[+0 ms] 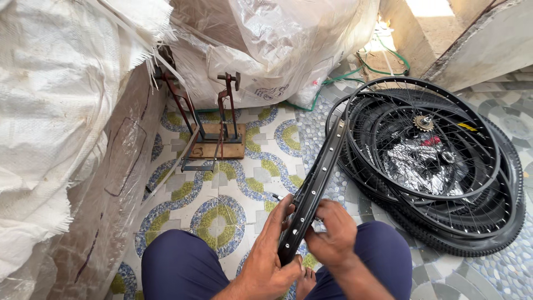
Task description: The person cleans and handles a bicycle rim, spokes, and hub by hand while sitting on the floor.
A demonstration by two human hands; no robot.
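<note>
A black bicycle rim (319, 178) with small spoke holes runs from between my knees up toward the wheel pile. My left hand (272, 255) grips its near end from the left, fingers wrapped over the edge. My right hand (332, 233) pinches the rim from the right at the same spot, fingers closed against its side. Both hands sit between my knees in dark blue trousers (183, 266).
A stack of spoked bicycle wheels and tyres (433, 166) lies on the patterned tile floor at right. A rusty metal truing stand (219, 125) on a wooden base stands ahead. Large white woven sacks (55, 111) fill the left and back. Green cord (383, 69) lies behind.
</note>
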